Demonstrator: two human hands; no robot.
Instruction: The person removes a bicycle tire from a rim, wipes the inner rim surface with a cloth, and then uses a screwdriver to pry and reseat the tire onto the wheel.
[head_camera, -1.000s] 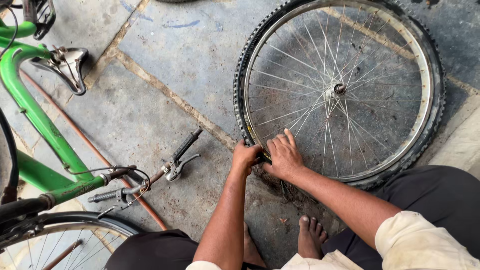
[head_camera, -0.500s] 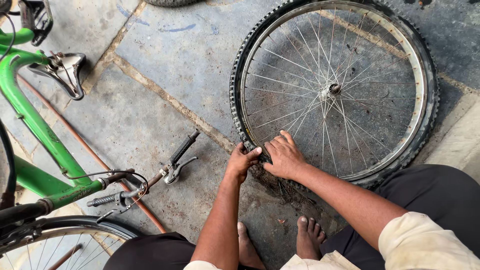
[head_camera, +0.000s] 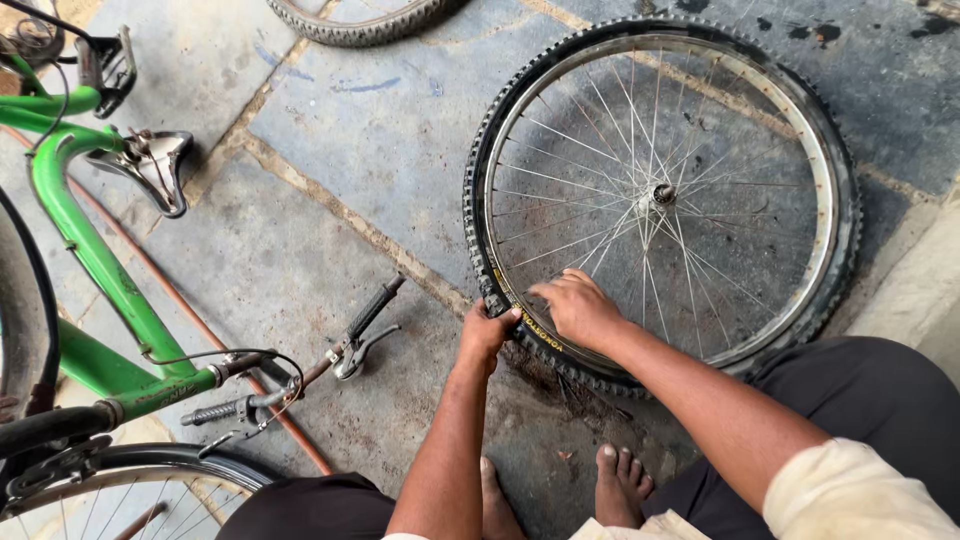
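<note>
Bicycle wheel (head_camera: 660, 195) lies flat on the stone floor (head_camera: 330, 230), knobby black tyre (head_camera: 478, 215) on its metal rim, spokes and hub in plain view. Left hand (head_camera: 487, 333) has its grip closed around the tyre's near edge, fingers curled over the tread; fingertips hidden beneath the rubber. Right hand (head_camera: 578, 308) lies just beside it, palm down on the tyre and rim, fingers spread and pressing rather than clasping; whether anything sits under the palm cannot be made out. Bare feet (head_camera: 620, 482) just below the wheel, one partly hidden behind the left forearm. Green bicycle (head_camera: 90, 270) lies at left, frame cut off by the picture edge; its handlebar with brake lever (head_camera: 362, 335) points toward the wheel. A second tyre (head_camera: 360, 18) is cropped at top
</note>
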